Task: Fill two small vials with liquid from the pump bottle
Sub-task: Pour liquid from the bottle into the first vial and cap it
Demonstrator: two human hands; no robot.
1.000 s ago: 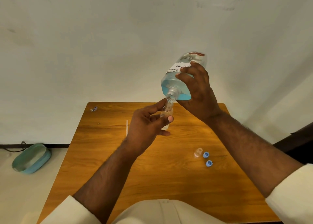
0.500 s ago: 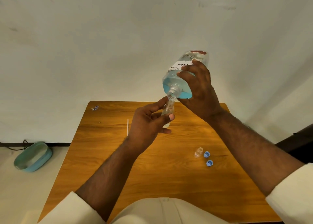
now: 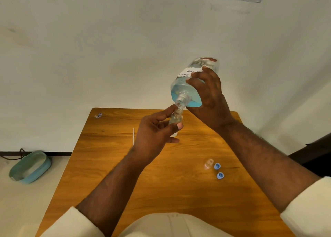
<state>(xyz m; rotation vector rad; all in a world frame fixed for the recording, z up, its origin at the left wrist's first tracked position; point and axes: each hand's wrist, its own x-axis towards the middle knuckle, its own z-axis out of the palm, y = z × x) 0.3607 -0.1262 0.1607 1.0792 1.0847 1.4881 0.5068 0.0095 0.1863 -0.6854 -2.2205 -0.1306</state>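
Pouring stage, head view. Right hand (image 3: 209, 100) grips the bottle (image 3: 192, 86), fingers curled round its body over the white label; the pump is off and the bare threaded neck points down and toward the near left. Blue liquid pools at the shoulder, against the neck. Left hand (image 3: 157, 129) pinches a vial (image 3: 176, 117) between thumb and curled fingers, holding it roughly upright with its mouth just under the bottle's neck; whether the two rims touch cannot be told, and no stream is plainly visible. The bottle's long axis runs from far right, high, to near left, low, and meets the vial's axis at a steep angle, so the pour likely depends on keeping the small mouth directly below the wide neck. Judged from this, the first fill is in hand; a further tilt risks spilling over the vial's rim.

Both hands are raised above the far half of the table (image 3: 107, 165), a wood-grain top. On it, to the near right and well apart from the hands, the second vial (image 3: 208, 164) lies uncapped, with two blue caps (image 3: 217, 166) just beside it. A thin white stick (image 3: 133, 136) lies left of the left hand, and a small wrapper (image 3: 98, 115) sits at the far left corner. A teal basin (image 3: 29, 167) rests on the floor at left, below a plain pale wall (image 3: 107, 48).
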